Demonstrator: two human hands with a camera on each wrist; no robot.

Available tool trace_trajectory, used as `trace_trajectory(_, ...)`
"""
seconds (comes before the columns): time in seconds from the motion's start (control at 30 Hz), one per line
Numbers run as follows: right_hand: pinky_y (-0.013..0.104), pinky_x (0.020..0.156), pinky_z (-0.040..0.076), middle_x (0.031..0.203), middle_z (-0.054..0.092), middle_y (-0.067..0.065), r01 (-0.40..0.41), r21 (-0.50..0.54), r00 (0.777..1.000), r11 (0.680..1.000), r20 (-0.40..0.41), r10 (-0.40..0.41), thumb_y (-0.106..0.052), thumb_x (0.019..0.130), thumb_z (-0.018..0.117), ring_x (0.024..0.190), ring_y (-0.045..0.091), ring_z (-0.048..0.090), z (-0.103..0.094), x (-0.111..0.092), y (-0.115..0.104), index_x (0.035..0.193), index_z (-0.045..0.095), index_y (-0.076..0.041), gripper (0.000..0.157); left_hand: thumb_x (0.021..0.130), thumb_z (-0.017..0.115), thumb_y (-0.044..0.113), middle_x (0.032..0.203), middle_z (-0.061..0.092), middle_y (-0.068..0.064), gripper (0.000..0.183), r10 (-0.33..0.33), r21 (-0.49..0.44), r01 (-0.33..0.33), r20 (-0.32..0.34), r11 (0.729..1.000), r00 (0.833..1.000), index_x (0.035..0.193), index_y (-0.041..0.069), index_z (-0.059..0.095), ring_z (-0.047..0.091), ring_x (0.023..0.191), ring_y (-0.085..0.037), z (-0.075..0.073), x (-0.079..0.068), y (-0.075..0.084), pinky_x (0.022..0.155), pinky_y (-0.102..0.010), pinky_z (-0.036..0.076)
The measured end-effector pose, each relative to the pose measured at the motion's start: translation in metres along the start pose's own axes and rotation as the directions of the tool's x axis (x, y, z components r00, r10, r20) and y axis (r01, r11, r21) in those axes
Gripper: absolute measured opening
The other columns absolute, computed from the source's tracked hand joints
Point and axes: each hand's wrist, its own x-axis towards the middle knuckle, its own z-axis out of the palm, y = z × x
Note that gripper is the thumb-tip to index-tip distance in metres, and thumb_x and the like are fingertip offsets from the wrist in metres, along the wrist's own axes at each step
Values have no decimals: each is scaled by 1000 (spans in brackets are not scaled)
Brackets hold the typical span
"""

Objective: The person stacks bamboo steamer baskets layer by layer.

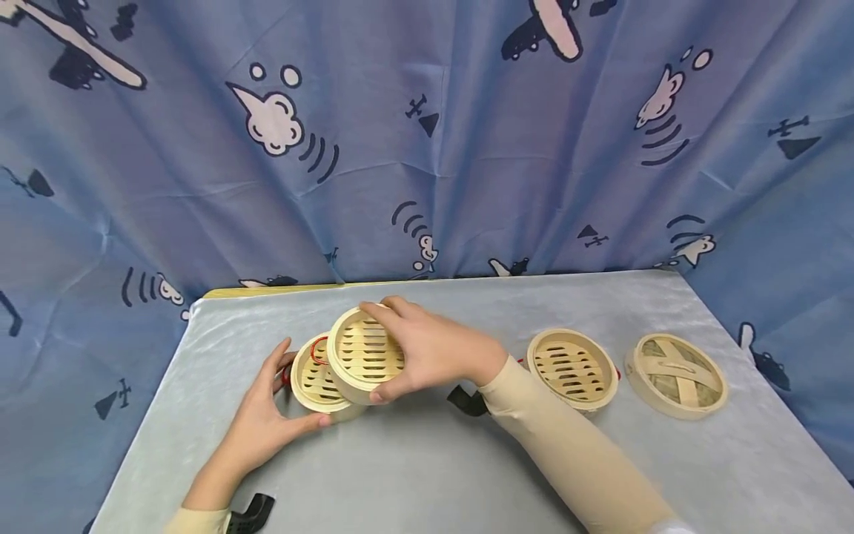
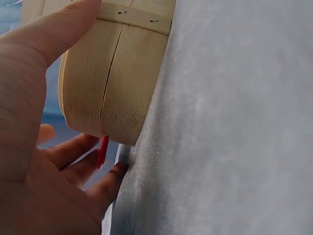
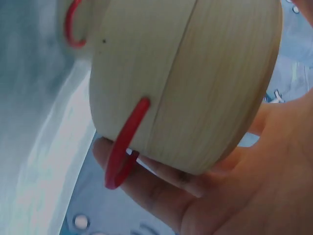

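Observation:
In the head view, my right hand (image 1: 437, 343) grips a round bamboo steamer basket (image 1: 343, 374) with a slatted base, tilted and raised over a second one. A red loop handle (image 1: 317, 351) shows on its left side; another red loop (image 3: 126, 142) hangs by my fingers in the right wrist view. The lower steamer basket (image 1: 308, 393) sits on the table, partly covered by the upper one. My left hand (image 1: 256, 426) holds it from the left, thumb at the near wall, other fingers round the far left side. The left wrist view shows its stapled wall (image 2: 112, 73) close up.
Right of my right forearm, another slatted steamer basket (image 1: 610, 389) with red handles stands on the grey cloth-covered table (image 1: 427, 475). A woven bamboo lid (image 1: 680, 368) with crossed bands lies farther right. Behind the table hangs a blue patterned curtain (image 1: 373, 111).

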Motion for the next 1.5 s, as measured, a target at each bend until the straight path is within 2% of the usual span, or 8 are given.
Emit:
trace_trajectory(0.23, 39, 103, 54, 146, 52, 10, -28, -39, 1000, 999, 14, 28, -71, 75, 87, 122, 21, 57, 9, 18, -10, 172, 33, -14, 125, 70, 108, 30, 166, 44, -16, 151, 71, -61, -72, -7, 996, 997, 176, 35, 0, 42, 152, -30, 13, 13, 1, 116, -22, 41)
trace_trajectory(0.47, 45, 100, 58, 147, 53, 15, -118, -99, 993, 988, 0, 118, -76, 75, 86, 123, 28, 60, 13, 22, -13, 172, 32, -14, 127, 71, 107, 34, 171, 35, -20, 154, 86, -80, -83, 26, 993, 996, 175, 39, -6, 39, 154, -33, 25, 26, 7, 122, -57, 37)
trace_trajectory(0.7, 48, 93, 60, 143, 56, 17, -217, -158, 976, 963, -25, 215, -81, 76, 82, 119, 31, 62, 15, 19, -21, 172, 33, -11, 129, 72, 107, 33, 164, 46, -15, 150, 107, -139, -99, 54, 985, 993, 176, 38, -1, 49, 147, -32, 36, 38, 9, 119, -20, 34)
trace_trajectory(0.93, 49, 91, 61, 146, 53, 19, -293, -149, 956, 944, -62, 287, -87, 79, 76, 121, 33, 61, 16, 11, -23, 174, 29, -12, 130, 76, 104, 38, 171, 38, -2, 139, 104, -142, -85, 132, 986, 986, 175, 43, 7, 47, 150, -29, 38, 46, 11, 119, -20, 32)
trace_trajectory(1.03, 53, 99, 59, 161, 44, 21, -267, -120, 962, 956, -81, 259, -90, 82, 70, 135, 36, 57, 10, 4, -22, 177, 20, -18, 129, 78, 103, 31, 171, 38, -6, 133, 126, -112, -115, 99, 987, 987, 176, 37, 12, 47, 148, -26, 27, 41, 11, 112, -8, 31)
trace_trajectory(1.17, 58, 117, 46, 174, 30, 20, -229, -153, 968, 961, -137, 209, -90, 84, 68, 153, 39, 43, -13, -43, 0, 177, 18, -29, 121, 77, 104, 20, 168, 42, -10, 131, 119, -64, -117, 26, 991, 993, 176, 30, 19, 48, 139, -4, 5, 21, 10, 106, -3, 32)
trace_trajectory(1.37, 71, 119, 37, 174, 31, 22, -331, -218, 938, 918, -185, 294, -82, 79, 82, 156, 47, 36, -32, -174, 66, 175, 29, -31, 121, 75, 104, 12, 166, 41, 7, 131, 78, -50, -77, 7, 996, 997, 175, 35, 22, 39, 137, 12, -20, 2, 9, 102, -1, 31)
trace_trajectory(1.5, 74, 118, 36, 176, 25, 23, -302, -76, 951, 950, -101, 294, -72, 69, 95, 158, 50, 31, -17, -198, 100, 175, 29, -30, 131, 70, 104, 3, 157, 47, 16, 133, 34, -14, -36, -95, 999, 995, 174, 30, 27, 44, 132, 11, -42, -26, 2, 96, -1, 35)
